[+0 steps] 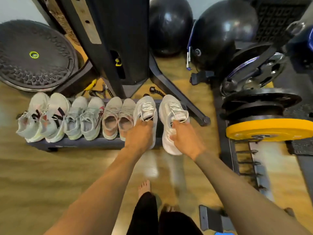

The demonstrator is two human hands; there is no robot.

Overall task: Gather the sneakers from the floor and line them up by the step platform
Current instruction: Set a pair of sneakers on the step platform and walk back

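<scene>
A low dark step platform lies across the floor with sneakers lined up on it, toes pointing away from me. From the left stand a white pair with black straps, a pale blue-grey pair and a beige pair. My left hand grips the heel opening of a white sneaker at the platform's right end. My right hand holds the matching white sneaker by its heel, just beyond the platform's right end; whether it touches the floor is unclear.
A dark machine column and its angled legs rise right behind the platform. Two black exercise balls sit further back, a round balance pad at the left. Weight plates and a yellow plate on a rack stand at the right. My bare feet are on the wooden floor.
</scene>
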